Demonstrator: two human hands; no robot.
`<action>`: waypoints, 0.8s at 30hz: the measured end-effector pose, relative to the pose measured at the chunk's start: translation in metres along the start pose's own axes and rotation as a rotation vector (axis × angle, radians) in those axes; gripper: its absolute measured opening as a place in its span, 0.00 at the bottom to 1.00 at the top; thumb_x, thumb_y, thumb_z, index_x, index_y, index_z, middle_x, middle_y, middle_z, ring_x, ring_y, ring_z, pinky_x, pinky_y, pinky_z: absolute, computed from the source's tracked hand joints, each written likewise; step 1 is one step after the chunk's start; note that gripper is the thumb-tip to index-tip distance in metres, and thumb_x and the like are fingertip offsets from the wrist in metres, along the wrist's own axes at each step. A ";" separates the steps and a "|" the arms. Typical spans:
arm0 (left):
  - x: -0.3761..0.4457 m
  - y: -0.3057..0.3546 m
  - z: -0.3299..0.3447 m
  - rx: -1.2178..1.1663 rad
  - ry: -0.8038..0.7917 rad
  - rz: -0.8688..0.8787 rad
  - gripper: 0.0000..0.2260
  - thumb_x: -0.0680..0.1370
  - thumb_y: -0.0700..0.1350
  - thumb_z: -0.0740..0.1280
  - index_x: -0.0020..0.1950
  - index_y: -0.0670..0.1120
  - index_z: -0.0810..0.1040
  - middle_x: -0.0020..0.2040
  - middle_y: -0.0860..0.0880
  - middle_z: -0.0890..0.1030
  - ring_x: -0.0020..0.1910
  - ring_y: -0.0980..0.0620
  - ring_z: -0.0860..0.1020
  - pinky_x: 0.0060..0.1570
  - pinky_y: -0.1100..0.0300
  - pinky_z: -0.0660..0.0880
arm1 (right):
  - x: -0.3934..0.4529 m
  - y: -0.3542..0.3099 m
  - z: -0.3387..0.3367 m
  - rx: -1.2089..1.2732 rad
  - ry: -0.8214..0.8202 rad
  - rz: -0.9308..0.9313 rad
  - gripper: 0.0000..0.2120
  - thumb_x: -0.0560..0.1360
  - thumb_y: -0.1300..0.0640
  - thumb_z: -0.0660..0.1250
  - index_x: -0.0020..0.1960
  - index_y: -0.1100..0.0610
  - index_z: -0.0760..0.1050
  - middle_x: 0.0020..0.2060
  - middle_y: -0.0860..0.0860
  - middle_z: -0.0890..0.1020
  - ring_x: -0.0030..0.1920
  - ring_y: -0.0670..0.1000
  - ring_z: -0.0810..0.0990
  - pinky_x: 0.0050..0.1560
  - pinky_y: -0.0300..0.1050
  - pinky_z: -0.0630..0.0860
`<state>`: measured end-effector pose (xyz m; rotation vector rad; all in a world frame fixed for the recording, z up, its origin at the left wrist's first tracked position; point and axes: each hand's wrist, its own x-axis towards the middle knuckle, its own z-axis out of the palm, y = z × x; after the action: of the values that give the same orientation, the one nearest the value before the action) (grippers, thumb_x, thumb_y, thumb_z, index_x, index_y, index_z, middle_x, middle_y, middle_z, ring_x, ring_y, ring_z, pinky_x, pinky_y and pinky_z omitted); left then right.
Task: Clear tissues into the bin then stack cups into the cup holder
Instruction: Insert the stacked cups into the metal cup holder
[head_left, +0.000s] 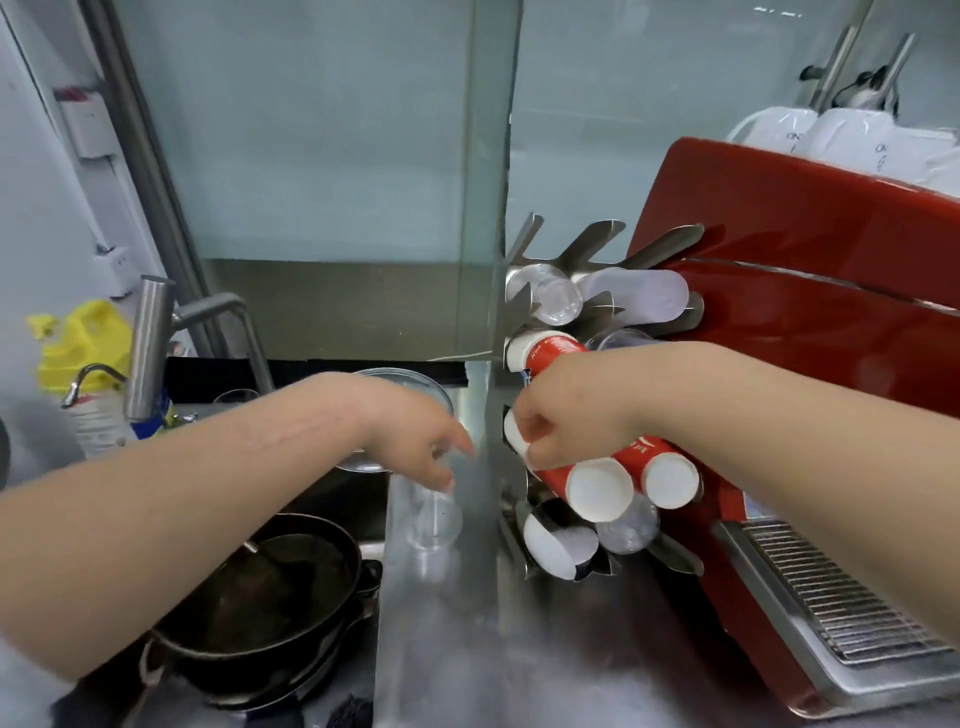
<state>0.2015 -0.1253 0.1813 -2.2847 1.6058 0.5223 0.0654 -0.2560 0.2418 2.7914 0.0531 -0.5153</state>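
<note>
A steel cup holder (597, 244) with several slots stands against the red machine, filled with stacks of clear, frosted and red paper cups. My right hand (566, 426) grips a stack of red paper cups (597, 486) lying in a middle slot, white bottoms facing me. Beside it lies a second red stack (667, 475). My left hand (421, 441) reaches over the steel counter, fingertips touching the rim of a clear plastic cup (434, 519) that stands there. Whether the fingers pinch the rim is unclear. No tissues or bin in view.
A sink at left holds black pans (260, 603) under a steel tap (156, 343). A yellow bottle (83, 343) stands behind it. The red coffee machine (805, 291) with drip tray (841, 597) fills the right. A glass bowl (410, 384) sits behind my left wrist.
</note>
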 end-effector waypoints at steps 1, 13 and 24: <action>-0.002 -0.009 0.001 -0.017 -0.015 -0.018 0.26 0.78 0.59 0.62 0.75 0.58 0.63 0.69 0.55 0.73 0.67 0.51 0.72 0.67 0.52 0.68 | 0.008 -0.006 -0.004 0.009 0.018 -0.018 0.15 0.76 0.44 0.61 0.54 0.53 0.75 0.50 0.48 0.79 0.51 0.54 0.76 0.47 0.46 0.73; 0.030 -0.076 0.102 -0.407 0.000 -0.229 0.29 0.76 0.56 0.67 0.74 0.50 0.65 0.68 0.49 0.75 0.66 0.48 0.73 0.67 0.52 0.69 | 0.123 -0.063 0.048 0.231 0.000 0.106 0.21 0.76 0.49 0.63 0.65 0.57 0.71 0.59 0.56 0.79 0.58 0.59 0.77 0.56 0.47 0.76; 0.090 -0.071 0.208 -1.088 0.367 -0.309 0.34 0.65 0.56 0.73 0.70 0.61 0.67 0.56 0.56 0.81 0.52 0.56 0.81 0.57 0.51 0.78 | 0.179 -0.075 0.135 0.740 0.020 0.352 0.33 0.73 0.52 0.67 0.73 0.53 0.57 0.66 0.59 0.65 0.64 0.62 0.71 0.64 0.54 0.71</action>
<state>0.2707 -0.0848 -0.0423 -3.5046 1.1571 1.1468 0.1797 -0.2282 0.0362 3.3887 -0.7571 -0.4844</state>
